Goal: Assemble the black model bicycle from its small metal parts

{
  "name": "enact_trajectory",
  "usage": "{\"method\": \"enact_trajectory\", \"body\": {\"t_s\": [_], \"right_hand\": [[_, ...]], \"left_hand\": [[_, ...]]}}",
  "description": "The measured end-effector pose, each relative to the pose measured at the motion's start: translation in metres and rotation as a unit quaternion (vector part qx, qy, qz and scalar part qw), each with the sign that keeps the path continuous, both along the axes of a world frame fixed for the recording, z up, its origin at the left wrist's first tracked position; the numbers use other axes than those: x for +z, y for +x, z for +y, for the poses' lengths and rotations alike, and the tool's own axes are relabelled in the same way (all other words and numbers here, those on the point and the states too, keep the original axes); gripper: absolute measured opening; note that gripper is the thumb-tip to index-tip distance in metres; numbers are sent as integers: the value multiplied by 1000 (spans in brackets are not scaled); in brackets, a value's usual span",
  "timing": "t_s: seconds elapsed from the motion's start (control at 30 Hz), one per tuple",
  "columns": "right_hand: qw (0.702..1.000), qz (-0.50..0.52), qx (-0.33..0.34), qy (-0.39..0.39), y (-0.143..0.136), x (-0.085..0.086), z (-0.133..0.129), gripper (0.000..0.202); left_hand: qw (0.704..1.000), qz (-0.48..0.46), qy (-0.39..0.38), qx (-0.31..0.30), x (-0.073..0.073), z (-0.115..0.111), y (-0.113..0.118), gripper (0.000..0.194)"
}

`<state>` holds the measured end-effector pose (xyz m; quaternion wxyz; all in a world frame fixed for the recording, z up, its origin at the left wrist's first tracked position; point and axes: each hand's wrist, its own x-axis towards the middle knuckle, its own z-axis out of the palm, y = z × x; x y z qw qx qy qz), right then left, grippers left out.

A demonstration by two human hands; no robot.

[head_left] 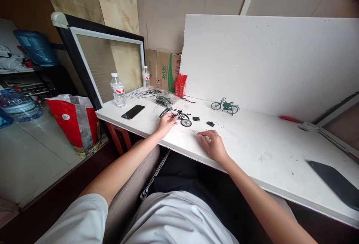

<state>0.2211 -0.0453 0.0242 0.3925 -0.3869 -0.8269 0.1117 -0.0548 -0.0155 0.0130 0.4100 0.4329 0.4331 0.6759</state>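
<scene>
I seem to be midway through putting together the black model bicycle (179, 113), which my left hand (167, 123) holds just above the near part of the table (252, 139). The thumb and fingers of that hand are closed on it in a light pinch, low on the frame. A spoked wheel (186, 123) shows at its right end — whether it is fixed on or only lies against the rest, I cannot tell.

My right hand (213, 144) is low over the table, beside some tiny dark bits, with the fingers curled in and the tips of thumb and forefinger close together. They are too small for me to tell if they meet, or pinch a sliver of a part.

As I judge it, the step is picking out a small piece to fit. The next move calls for a fine fingertip grip from the right, and a steady left so the thin frame does not bend. Two small black parts (196, 119) lie near, just beyond my hands — and the green model bicycle (226, 106) stands upright farther back, perhaps a pattern to follow.
</scene>
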Motion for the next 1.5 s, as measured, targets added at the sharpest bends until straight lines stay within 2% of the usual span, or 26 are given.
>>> {"method": "enact_trajectory", "body": {"t_s": [0.23, 0.47, 0.7, 0.93, 1.07, 1.27, 1.5], "right_hand": [[997, 25, -5, -69, -25, 14, 33, 31], [999, -23, -7, -23, -50, 18, 74, 23], [995, -88, 33, 19, -69, 15, 103, 19], [992, -119, 36, 33, -70, 1, 103, 18], [989, -131, 43, 54, -69, 0, 102, 20], [977, -190, 53, 78, -69, 3, 103, 30], [983, -162, 60, 56, -65, 0, 103, 54]], "left_hand": [[1000, -2, -4, 5, 0, 1, -1, 44], [998, -52, -25, 25, 2, 3, -2, 42], [998, -49, -20, 18, 2, 2, -2, 40], [998, -63, -11, 25, -4, 8, -2, 44], [998, -54, -9, 29, -5, 7, -1, 48], [999, -40, -15, 32, -2, 3, -1, 49], [999, -34, -17, 35, -1, 3, 0, 45]]}}
